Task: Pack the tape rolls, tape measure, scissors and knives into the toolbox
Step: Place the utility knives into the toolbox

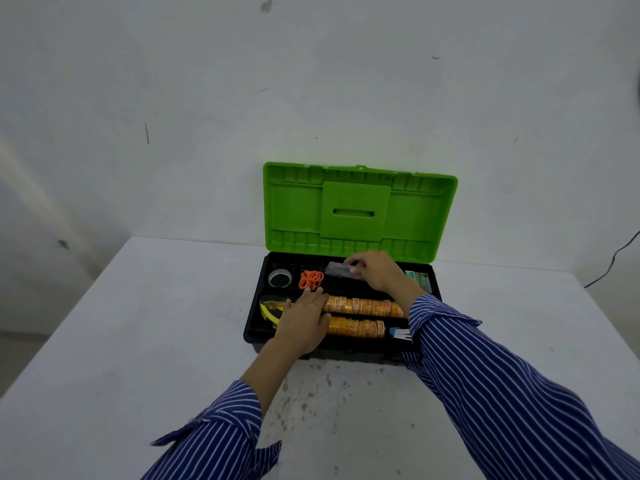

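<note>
The right hand (375, 271) pinches a small clear packet (337, 270) over the back compartments of the black toolbox (254, 327), whose green lid (360, 209) stands open behind the grip. Left of the grip lie orange rings (311, 279) and a tape roll (279, 277). Nearer than the grip, two rows of orange-labelled tape rolls (363, 305) lie lengthwise; the left hand (304, 323) rests flat on their ends, on the white table (138, 323).
</note>
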